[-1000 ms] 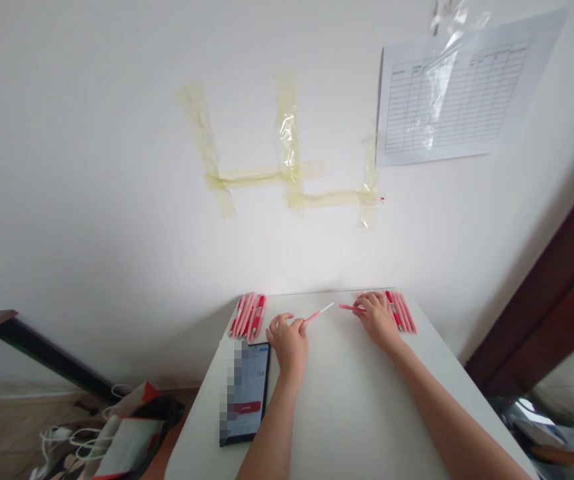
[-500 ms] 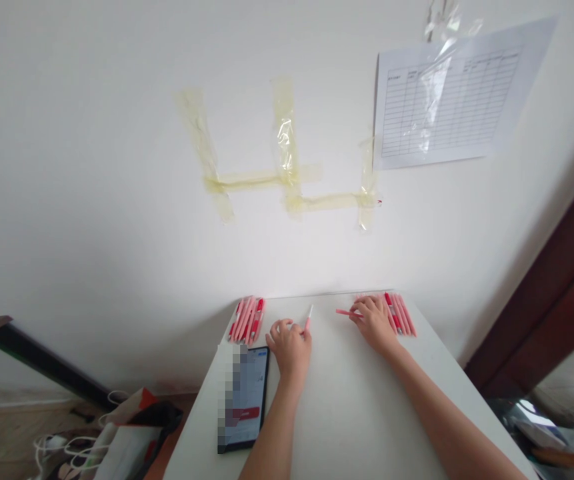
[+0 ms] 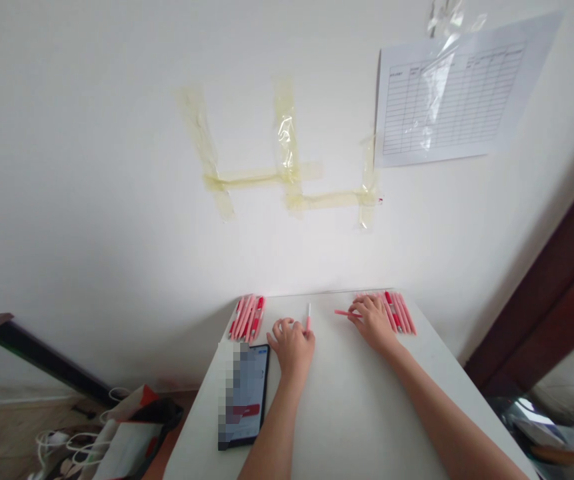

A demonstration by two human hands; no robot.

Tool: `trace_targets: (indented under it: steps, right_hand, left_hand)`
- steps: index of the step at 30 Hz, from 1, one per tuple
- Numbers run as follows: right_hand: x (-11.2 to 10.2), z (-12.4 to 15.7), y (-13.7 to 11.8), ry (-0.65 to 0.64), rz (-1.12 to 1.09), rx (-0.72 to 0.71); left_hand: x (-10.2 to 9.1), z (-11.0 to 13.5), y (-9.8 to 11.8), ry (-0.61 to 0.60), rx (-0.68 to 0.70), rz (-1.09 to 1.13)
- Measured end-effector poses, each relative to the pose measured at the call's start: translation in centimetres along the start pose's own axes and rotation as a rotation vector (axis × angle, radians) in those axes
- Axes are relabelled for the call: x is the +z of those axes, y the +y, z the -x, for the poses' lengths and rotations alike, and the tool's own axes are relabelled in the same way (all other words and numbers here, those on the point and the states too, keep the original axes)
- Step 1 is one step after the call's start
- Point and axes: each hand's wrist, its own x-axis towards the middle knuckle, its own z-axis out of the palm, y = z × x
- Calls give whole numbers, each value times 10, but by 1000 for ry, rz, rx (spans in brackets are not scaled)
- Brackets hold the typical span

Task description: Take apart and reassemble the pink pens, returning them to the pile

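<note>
My left hand (image 3: 293, 343) is low over the white table, fingers curled. A slim pink pen (image 3: 309, 320) with a white upper end sticks up from its right side, pinched there. To the right, my right hand (image 3: 371, 320) is closed on a slim pink stick (image 3: 343, 313), whose free end points left; whether it is a whole pen or a pen part I cannot tell. Under and beside this hand is a row of pink and red pens (image 3: 401, 313), partly covered by the fingers. Another bunch of pink and red pens (image 3: 247, 318) lies at the table's far left corner.
A phone (image 3: 247, 397) lies on the white table (image 3: 351, 413), left of my left forearm. The wall (image 3: 117, 167) behind bears yellowed tape strips (image 3: 247, 181) and a printed sheet (image 3: 451, 107). Bags and white cables (image 3: 77, 443) are on the floor at left.
The pen at my left hand has turned from leaning right to nearly upright, and that hand has shifted slightly right. My right hand has hardly moved.
</note>
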Motion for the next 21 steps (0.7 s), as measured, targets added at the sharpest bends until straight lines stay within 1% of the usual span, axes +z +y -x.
trace_targets:
  steps: [5,12,14,17,21]
  right_hand:
    - [1,0,1,15,-1,-18]
    - [-2,0,-2,14,-13,-19]
    - [-4,-1,-4,-3,-26,-31]
    - [-7,-1,-9,-49,-61,-58]
    - [-11,-2,-17,-128,-114,-107]
  left_hand:
    - [3,-1,0,-3,-13,10]
    - [5,-1,-1,29,-5,48]
    - [5,-1,0,27,24,97]
    - [6,-1,1,-16,82,176]
    - [7,1,5,-73,102,219]
